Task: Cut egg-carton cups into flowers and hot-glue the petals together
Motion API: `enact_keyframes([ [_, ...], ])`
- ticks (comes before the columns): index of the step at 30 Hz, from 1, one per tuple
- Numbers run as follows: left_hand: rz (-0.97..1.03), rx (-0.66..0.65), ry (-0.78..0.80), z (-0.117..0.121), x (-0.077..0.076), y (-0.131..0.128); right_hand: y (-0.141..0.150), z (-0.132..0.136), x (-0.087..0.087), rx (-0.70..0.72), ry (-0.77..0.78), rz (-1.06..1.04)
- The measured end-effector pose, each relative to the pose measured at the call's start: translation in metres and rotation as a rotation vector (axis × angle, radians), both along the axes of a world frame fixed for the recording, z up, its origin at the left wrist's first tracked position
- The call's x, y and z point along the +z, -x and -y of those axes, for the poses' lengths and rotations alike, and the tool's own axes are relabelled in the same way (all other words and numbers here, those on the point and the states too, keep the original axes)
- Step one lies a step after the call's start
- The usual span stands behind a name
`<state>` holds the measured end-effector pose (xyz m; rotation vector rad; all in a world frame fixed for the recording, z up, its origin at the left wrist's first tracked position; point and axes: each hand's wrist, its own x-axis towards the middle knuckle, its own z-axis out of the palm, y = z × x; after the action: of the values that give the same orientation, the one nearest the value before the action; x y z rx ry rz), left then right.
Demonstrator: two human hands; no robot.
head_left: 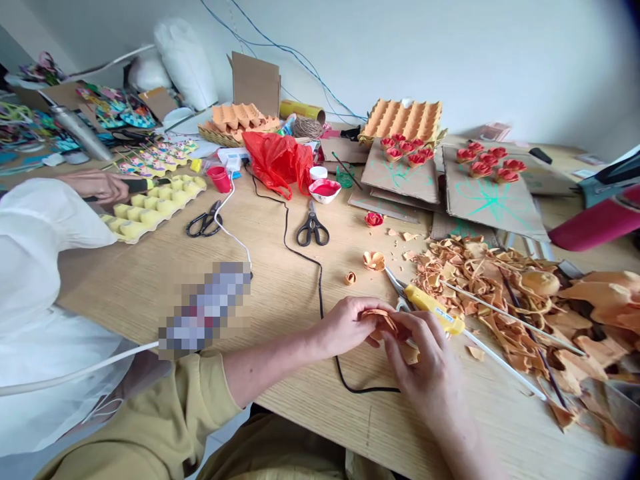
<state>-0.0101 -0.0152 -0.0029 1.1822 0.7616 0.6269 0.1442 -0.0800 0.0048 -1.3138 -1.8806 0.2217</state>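
My left hand (347, 327) pinches a small orange piece of egg-carton pulp (379, 315), cupped like a petal. My right hand (425, 353) has its fingers closed on the same piece from the other side. Just beyond my hands lies a yellow glue gun (435, 310), with a white glue stick (505, 363) running out behind it. Scissors rest partly hidden beneath the gun. Nearby on the table are an unpainted orange carton flower (373, 261), a small rolled bud (351, 278) and a red-painted flower (374, 219).
Orange carton scraps (480, 280) heap on the right. Cardboard sheets (400, 175) carry several red flowers. Black-handled scissors (313, 230) and a bowl of red paint (325, 191) stand ahead. A black cord (321, 287) crosses the table. At left, a co-worker's hand (103, 186) is at a yellow egg tray (155, 212).
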Motion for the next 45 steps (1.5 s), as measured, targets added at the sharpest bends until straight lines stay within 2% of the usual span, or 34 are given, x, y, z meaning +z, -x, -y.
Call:
enact_keyframes([
  [4,-0.048,0.012,-0.104,-0.004,0.001,0.004,-0.004,0.002,0.0,0.015,0.021,-0.062],
  [9,-0.188,0.153,-0.265,-0.016,0.015,0.015,-0.022,0.0,-0.001,-0.206,0.029,-0.453],
  [12,-0.382,0.127,-0.529,-0.022,0.02,0.02,-0.03,-0.002,0.002,-0.278,0.066,-0.677],
  [14,-0.482,0.091,-0.714,-0.024,0.018,0.022,-0.033,-0.002,0.005,-0.3,0.091,-0.75],
  [16,-0.557,0.038,-0.805,-0.024,0.014,0.022,-0.034,-0.001,0.007,-0.306,0.098,-0.779],
  [21,-0.769,-0.037,-0.804,-0.021,0.01,0.022,-0.04,0.001,0.005,-0.29,0.082,-0.764],
  [25,-0.804,-0.041,-0.827,-0.019,0.011,0.023,-0.047,0.006,-0.002,-0.322,0.05,-0.651],
  [27,-0.803,-0.03,-0.822,-0.019,0.011,0.022,-0.048,0.01,-0.003,-0.33,0.111,-0.734],
  [31,-0.761,0.006,-0.882,-0.018,0.011,0.022,-0.045,0.019,0.002,-0.204,0.331,-1.194],
  [36,-0.739,0.055,-1.07,-0.018,0.012,0.023,-0.032,0.018,0.014,-0.036,0.366,-1.554],
  [40,-0.705,0.076,-1.133,-0.018,0.013,0.023,-0.022,0.015,0.018,0.049,0.41,-1.713],
  [45,-0.612,0.148,-1.182,-0.017,0.016,0.021,-0.013,0.012,0.018,0.104,0.423,-1.738],
])
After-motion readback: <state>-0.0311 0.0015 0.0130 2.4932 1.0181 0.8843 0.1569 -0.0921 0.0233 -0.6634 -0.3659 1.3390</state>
